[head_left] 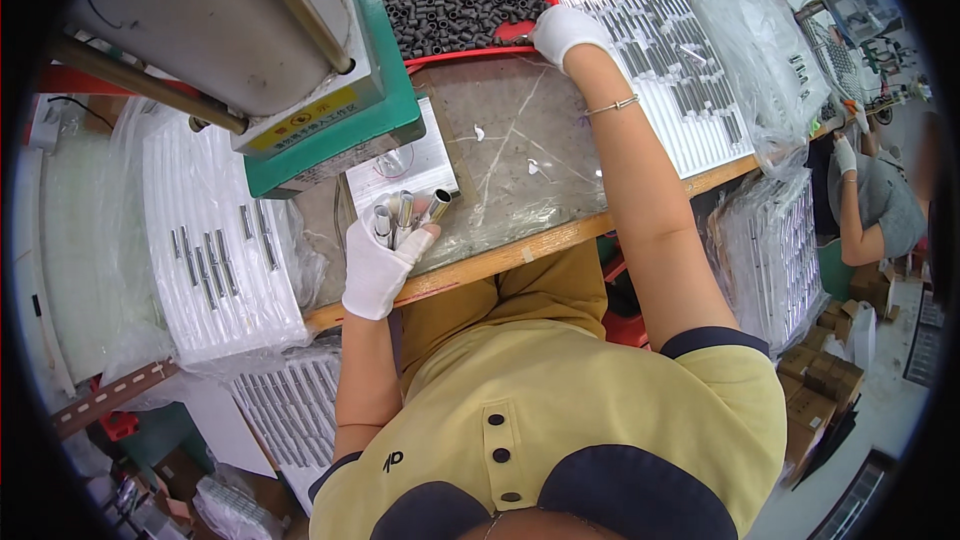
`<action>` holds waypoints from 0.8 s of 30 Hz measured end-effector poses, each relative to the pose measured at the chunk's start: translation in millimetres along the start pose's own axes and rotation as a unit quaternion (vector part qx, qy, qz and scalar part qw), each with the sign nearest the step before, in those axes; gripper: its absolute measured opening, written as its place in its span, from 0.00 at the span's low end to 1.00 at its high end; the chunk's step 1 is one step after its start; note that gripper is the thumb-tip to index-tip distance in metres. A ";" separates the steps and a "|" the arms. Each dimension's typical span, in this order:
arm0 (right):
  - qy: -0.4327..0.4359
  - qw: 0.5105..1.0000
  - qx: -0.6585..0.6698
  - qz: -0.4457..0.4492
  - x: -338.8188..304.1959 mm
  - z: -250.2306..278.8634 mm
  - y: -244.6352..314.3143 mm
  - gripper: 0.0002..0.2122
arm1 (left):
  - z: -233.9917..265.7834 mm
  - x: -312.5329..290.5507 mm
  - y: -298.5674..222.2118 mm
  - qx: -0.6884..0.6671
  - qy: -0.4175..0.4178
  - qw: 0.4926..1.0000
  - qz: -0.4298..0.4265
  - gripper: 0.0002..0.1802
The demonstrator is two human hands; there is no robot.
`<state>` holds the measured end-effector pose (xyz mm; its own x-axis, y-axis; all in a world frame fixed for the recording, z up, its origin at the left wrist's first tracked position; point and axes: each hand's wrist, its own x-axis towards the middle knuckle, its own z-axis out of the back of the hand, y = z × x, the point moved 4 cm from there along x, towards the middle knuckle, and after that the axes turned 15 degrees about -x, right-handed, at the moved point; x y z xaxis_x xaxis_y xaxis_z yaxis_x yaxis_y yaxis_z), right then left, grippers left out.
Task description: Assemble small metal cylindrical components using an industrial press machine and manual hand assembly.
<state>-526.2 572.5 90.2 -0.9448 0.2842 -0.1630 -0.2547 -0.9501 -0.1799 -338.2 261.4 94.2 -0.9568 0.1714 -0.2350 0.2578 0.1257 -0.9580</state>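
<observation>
My left hand [376,270], in a white glove, is closed around three short shiny metal tubes [437,204] with their open ends pointing up and away. It is beside a metal plate [432,145] below the green press [395,125]. My right hand [568,35], also gloved, reaches to the near right corner of a red tray [463,53]. Small black tubular fittings [450,0] are heaped in that tray. The right fingers are curled together at the tray's corner; what they hold, if anything, is too small to make out.
White ribbed trays of metal tubes lie right [690,90] and left [215,250] on the bench. The press's grey cylinder [210,20] and rods overhang the left side. Plastic wrap [755,50] lies at right. Another person [875,205] works farther right.
</observation>
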 end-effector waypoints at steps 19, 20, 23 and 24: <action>-0.231 0.906 0.246 0.256 -234.3 52.2 -3.3 0.04 | -59.5 2.4 -9.0 0.028 0.024 0.995 -0.091 0.12; -0.291 0.897 0.189 0.274 -242.2 56.7 -5.0 0.03 | -63.5 2.8 -3.7 0.027 0.030 0.995 -0.093 0.12; -0.331 0.907 -0.028 0.258 -262.0 67.6 5.9 0.02 | -71.4 -3.8 -3.0 0.179 0.056 0.941 -0.281 0.11; -0.333 0.901 -0.145 0.238 -264.5 67.4 6.8 0.03 | -76.0 -6.6 -1.2 0.177 0.060 0.941 -0.282 0.11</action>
<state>-291.9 482.2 197.4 -0.8715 -0.3779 0.3126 0.1848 -0.8434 -0.5046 -322.0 334.4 109.4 -0.9003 0.2868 0.3274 -0.3682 -0.1009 -0.9242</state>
